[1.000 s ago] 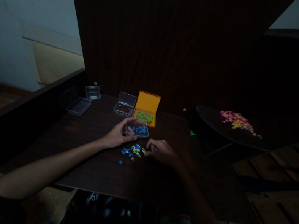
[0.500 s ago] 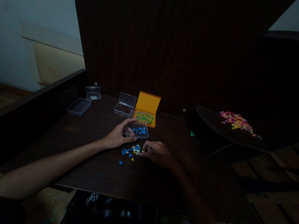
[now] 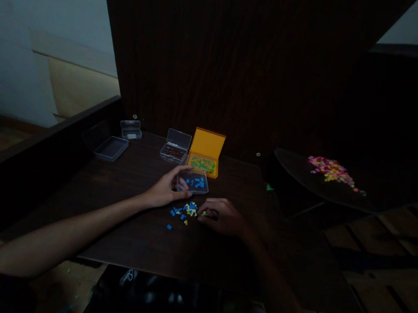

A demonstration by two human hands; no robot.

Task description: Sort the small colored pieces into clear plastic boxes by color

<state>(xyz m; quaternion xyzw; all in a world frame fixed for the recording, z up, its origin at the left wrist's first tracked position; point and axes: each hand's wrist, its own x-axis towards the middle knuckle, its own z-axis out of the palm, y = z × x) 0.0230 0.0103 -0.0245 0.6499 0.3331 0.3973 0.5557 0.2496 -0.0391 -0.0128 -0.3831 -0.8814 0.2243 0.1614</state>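
My left hand (image 3: 167,186) grips the left end of a clear plastic box (image 3: 201,192), thumb in front and fingers behind. Several small blue pieces (image 3: 198,182) lie inside it. Just in front of the box, a loose pile of blue and yellow pieces (image 3: 190,209) is spread on the table. Beside the pile's right edge is my right hand (image 3: 222,217), its curled fingers and thumb slightly apart. A few yellow pieces (image 3: 204,213) show in the gap between them, seemingly on the table.
Behind the held box stand an open yellow box (image 3: 207,143) with green pieces and an open clear box (image 3: 178,139) with dark reddish pieces. A clear tray (image 3: 111,148) and a small clear case (image 3: 130,130) sit at left. Pink and yellow pieces (image 3: 331,170) cover part of a right-hand surface.
My right thumb and fingers have parted, and yellow pieces now show between them. My left hand and the clear box have stayed in place.
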